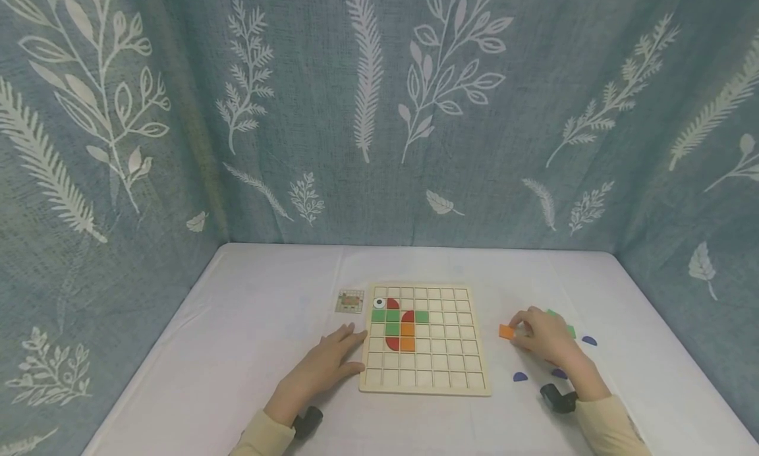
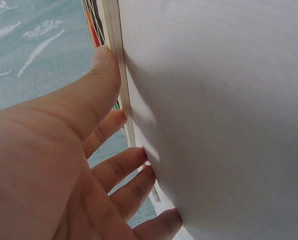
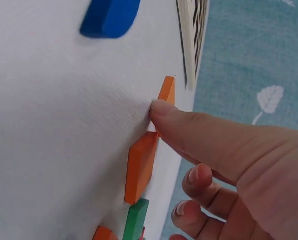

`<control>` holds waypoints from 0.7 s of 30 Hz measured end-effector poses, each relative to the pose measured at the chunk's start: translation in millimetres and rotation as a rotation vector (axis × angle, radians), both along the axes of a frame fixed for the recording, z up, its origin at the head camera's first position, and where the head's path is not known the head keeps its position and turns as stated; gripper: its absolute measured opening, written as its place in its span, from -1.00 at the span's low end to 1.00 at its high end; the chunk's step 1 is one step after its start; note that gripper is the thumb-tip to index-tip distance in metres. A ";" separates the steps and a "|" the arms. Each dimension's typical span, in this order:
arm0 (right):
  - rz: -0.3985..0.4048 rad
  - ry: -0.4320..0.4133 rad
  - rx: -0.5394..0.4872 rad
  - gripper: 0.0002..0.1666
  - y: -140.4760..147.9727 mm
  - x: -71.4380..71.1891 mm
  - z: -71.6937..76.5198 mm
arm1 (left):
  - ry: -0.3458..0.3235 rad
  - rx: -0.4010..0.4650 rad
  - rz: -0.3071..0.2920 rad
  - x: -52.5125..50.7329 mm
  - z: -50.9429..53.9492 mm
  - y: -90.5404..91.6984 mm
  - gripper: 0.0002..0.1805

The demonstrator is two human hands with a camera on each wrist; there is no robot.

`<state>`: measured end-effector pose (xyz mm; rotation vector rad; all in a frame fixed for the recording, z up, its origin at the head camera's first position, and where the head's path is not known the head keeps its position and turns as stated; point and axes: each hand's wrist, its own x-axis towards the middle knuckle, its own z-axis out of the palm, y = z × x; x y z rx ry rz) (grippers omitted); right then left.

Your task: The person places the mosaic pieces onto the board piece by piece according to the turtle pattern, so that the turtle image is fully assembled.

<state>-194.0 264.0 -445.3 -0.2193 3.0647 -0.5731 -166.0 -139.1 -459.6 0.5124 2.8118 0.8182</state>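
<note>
My left hand [image 1: 325, 362] rests beside the wooden grid board [image 1: 450, 381], fingers spread. In the left wrist view its thumb [image 2: 106, 70] lies against the board's edge. On the board sit a white eye piece [image 1: 379, 303], several green squares [image 1: 378, 316], red quarter-round pieces [image 1: 393, 344] and orange squares [image 1: 408, 344]. To the right of the board my right hand [image 1: 542, 336] pinches an orange square [image 1: 506, 331] at the table. Another orange square [image 3: 141, 167] lies by the thumb in the right wrist view, with a green piece [image 3: 136, 220] beyond it.
Blue half-round pieces [image 1: 520, 377] lie near my right hand, another [image 1: 590, 341] farther right. Green pieces [image 1: 571, 331] are partly hidden behind that hand. A small picture card [image 1: 350, 301] lies left of the board. Patterned curtains [image 1: 391, 199] hang around the white table [image 1: 284, 278].
</note>
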 end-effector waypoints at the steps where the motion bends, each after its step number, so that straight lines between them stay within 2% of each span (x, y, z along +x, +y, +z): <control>1: -0.001 -0.004 -0.003 -0.70 -0.3 0.3 0.3 | 0.001 0.000 0.000 -0.1 -0.1 0.2 -0.31; 9: -0.005 -0.025 -0.007 -0.70 -2.5 -0.1 0.0 | -0.006 0.008 -0.002 -0.9 0.6 0.6 -0.31; 21: 0.037 0.038 -0.006 -0.76 -18.9 -6.3 5.8 | -0.020 -0.002 0.004 -0.1 2.0 1.4 -0.31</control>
